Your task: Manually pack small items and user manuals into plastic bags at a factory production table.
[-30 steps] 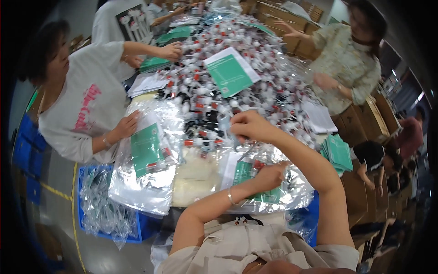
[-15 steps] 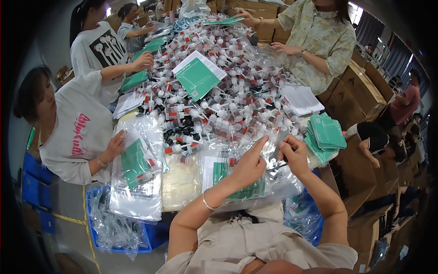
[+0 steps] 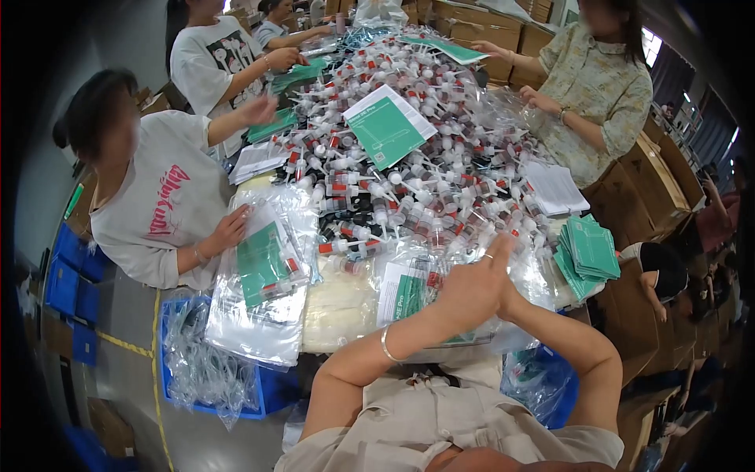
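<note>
My left hand point(image 3: 470, 289), with a bracelet at the wrist and a ring on one finger, has its visible fingers stretched forward. It overlaps my right hand point(image 3: 510, 303), whose fingers are mostly hidden behind it. Whether anything lies between the two hands does not show. Below them, at the table's near edge, lies clear plastic packaging with a green booklet point(image 3: 408, 296), white paper and a small red-marked bottle point(image 3: 434, 279) inside. Just beyond rises a large heap of small clear bottles point(image 3: 429, 206) with white nozzle tops and red parts.
Green booklets point(image 3: 594, 245) are stacked at right, near white papers point(image 3: 550, 187). A green booklet point(image 3: 385, 132) tops the heap. At left, a co-worker's hand point(image 3: 230, 228) touches filled clear bags point(image 3: 259, 315). Blue bins point(image 3: 263, 409) stand below; other people work around the table.
My hands, apart before, have come together, the left now covering most of the right. The dark flat piece seen at my right fingertips is hidden now. The whole view has shifted slightly.
</note>
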Tool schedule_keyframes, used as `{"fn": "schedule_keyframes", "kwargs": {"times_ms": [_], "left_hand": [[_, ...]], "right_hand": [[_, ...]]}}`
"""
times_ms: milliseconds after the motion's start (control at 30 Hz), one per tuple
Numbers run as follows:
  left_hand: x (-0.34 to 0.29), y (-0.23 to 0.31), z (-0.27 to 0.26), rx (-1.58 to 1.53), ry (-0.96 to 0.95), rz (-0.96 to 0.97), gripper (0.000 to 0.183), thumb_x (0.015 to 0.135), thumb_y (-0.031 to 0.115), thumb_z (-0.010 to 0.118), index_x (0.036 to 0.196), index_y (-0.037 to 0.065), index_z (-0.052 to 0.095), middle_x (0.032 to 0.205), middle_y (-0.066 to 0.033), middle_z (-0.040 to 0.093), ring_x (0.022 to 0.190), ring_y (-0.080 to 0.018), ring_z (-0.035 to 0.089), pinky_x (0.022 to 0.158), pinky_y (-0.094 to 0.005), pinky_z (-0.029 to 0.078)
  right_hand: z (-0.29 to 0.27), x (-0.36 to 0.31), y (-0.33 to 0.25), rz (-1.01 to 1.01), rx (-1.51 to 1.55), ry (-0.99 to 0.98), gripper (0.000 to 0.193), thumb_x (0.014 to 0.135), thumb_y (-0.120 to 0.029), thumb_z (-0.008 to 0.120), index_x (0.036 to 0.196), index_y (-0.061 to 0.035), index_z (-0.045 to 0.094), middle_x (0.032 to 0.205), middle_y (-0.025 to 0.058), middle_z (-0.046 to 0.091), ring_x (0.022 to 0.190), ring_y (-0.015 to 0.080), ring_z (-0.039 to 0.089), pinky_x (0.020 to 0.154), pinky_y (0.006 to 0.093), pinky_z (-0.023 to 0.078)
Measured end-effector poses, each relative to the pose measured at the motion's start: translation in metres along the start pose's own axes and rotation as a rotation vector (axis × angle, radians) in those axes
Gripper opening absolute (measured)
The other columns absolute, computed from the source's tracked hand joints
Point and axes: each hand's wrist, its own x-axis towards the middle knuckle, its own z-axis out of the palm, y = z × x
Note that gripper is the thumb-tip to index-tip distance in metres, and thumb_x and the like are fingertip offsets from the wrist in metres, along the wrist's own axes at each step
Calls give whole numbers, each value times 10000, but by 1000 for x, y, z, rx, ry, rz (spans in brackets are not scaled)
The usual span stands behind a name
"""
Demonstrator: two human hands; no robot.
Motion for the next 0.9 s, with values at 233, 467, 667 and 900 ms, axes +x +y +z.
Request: {"fn": "schedule_keyframes", "kwargs": {"times_ms": [233,467,667,900], "left_hand": [[-4,23,14,188,137,163,763,635,61,582,1326,-112,308,1401,-272,314,500,-224,595,478,-327,483],[-15,12,20,23,185,134,747,634,-9,543,1330,-124,297,1424,-254,287,572,-242,585,465,-335,444],[-25,-6,29,-20,252,120,728,639,-3,544,1310,-146,304,1419,-253,295,653,-227,609,450,-332,449],[-33,-40,81,-75,-16,-16,754,669,-7,537,1334,-148,210,1406,-330,234,580,-318,616,482,-383,484]], "right_hand": [[14,20,-9,73,136,-284,356,909,-228,523,1220,-69,459,864,17,548,668,102,497,585,246,401],[22,47,-12,181,291,-548,509,900,-234,537,1353,-75,368,975,43,554,797,136,552,699,276,457],[-42,34,-34,-185,-937,-738,490,882,-158,517,1343,-49,392,1223,118,541,1065,194,537,902,320,421],[-7,11,-144,170,-1225,-648,204,868,-162,555,974,1,617,912,126,654,853,200,628,754,309,483]]}}
